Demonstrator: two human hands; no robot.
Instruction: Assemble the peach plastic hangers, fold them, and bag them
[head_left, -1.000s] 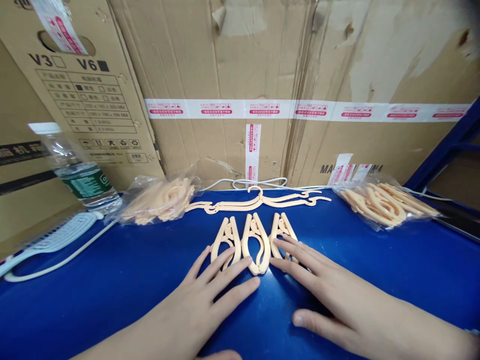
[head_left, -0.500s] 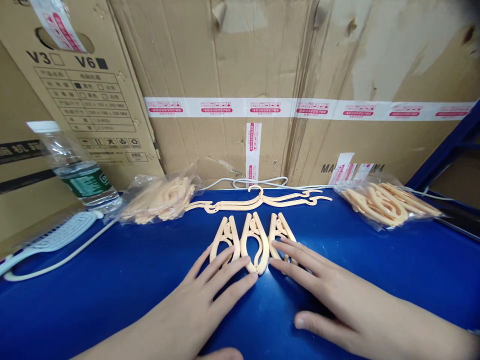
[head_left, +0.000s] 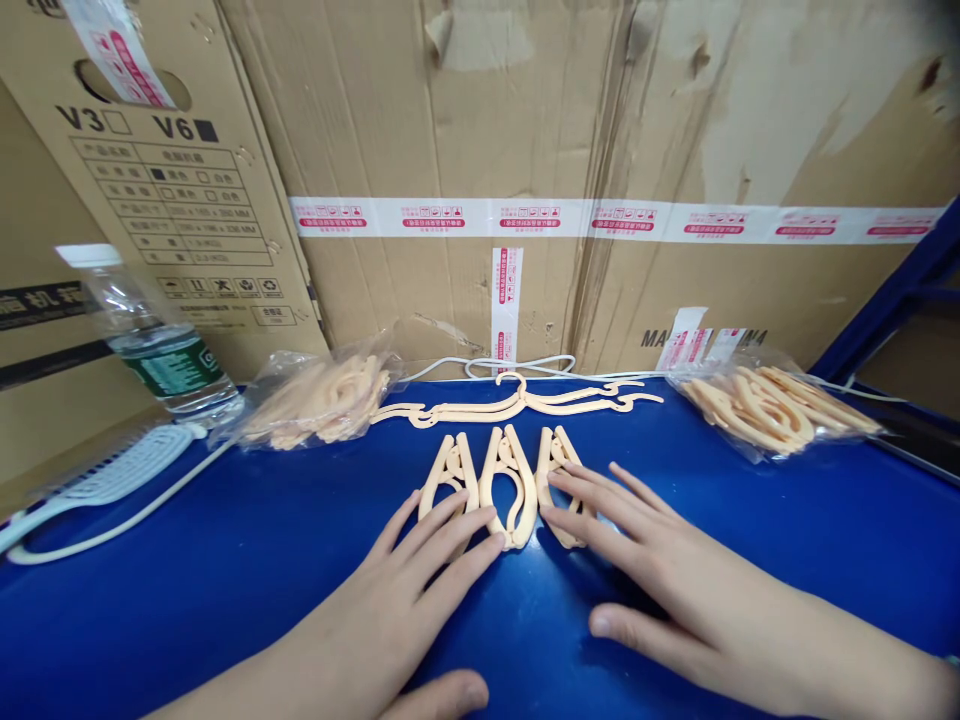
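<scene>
Three cream folding hangers lie folded side by side on the blue table. My left hand is open, its spread fingers over the left folded hanger, with fingertips at the edge of the middle folded hanger. Over the right folded hanger rest the outstretched fingers of my right hand, which is open too. Fingers cover parts of the left and right hangers. Behind the row lies an unfolded hanger, its hook pointing away from me.
Clear bags of folded hangers stand at the left and right. A water bottle and pale blue hairbrush are at far left. A white cable runs along the table. Cardboard boxes form the back wall.
My right hand has shifted slightly right and its fingers are spread wider. My left fingertips have drawn back a little to the left. The hangers look about the same.
</scene>
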